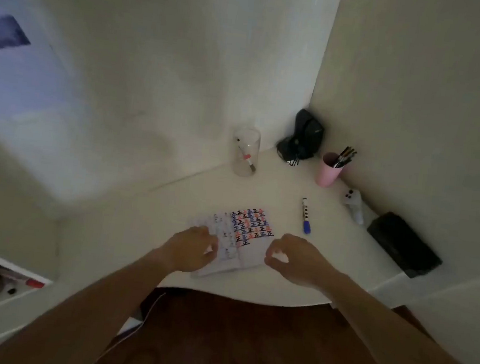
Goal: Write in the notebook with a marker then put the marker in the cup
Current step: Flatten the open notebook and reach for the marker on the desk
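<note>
- White desk surface [171,204] carries an open notebook [252,233], whose right page is partly filled with rows of marks in blue, red and black.
- A blue-capped marker [305,215] is seen lying flat on the desk, beyond and to the right of the notebook, apart from it and touched by nothing.
- Its long axis runs nearly away from the person, with the blue cap at the near end.
- The left hand [193,249] is laid on the left page with the fingers loosely curled; nothing is gripped by it.
- The right hand [293,257] is held at the right edge of the notebook, half curled and empty as well.
- The right hand is clearly nearer to the marker, which lies just forward of it and slightly to the right; a short reach forward is probably needed.
- Two cups stand further back: a clear glass cup [246,153] already holding a red marker, and a pink cup [329,170] with pens.
- Which cup is meant cannot be told.
</note>
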A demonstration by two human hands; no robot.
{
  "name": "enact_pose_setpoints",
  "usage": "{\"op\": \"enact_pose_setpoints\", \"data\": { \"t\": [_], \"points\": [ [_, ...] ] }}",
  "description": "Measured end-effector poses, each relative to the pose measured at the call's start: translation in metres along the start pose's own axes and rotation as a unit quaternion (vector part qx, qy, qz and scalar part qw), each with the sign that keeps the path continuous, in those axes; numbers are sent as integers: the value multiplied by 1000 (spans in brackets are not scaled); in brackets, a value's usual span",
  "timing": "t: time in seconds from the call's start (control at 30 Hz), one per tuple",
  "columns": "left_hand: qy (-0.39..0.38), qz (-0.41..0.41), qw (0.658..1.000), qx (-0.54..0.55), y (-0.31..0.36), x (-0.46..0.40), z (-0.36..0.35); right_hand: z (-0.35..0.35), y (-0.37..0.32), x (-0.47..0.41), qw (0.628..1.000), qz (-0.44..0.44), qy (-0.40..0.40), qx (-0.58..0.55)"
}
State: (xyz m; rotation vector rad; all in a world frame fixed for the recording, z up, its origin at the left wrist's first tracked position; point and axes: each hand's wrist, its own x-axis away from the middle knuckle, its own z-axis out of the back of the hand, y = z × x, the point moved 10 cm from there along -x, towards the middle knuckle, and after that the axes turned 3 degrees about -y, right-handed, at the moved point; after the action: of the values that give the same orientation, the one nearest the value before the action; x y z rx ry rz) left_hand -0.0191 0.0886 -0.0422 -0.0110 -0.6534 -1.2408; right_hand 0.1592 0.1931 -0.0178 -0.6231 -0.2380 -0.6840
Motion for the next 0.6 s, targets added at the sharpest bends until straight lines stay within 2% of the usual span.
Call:
{"op": "enact_pose_setpoints", "data": {
  "t": [0.1,0.17,0.27,0.43,0.6],
  "points": [
    [108,22,990,83,-28,-27,-12,-17,41,-26,997,-38,46,-42],
    [180,62,974,121,-50,-36,-29,-37,76,-39,990,-94,78,-68],
    [250,100,959,92,-75,-57,-60,-68,110,-64,979,-156,117,-54],
    [275,119,948,107,-91,-97,-109,-116,129,-110,970,-173,170,20],
    [321,116,939,38,-88,-106,-137,-142,131,-118,953,-154,240,101]
  ]
}}
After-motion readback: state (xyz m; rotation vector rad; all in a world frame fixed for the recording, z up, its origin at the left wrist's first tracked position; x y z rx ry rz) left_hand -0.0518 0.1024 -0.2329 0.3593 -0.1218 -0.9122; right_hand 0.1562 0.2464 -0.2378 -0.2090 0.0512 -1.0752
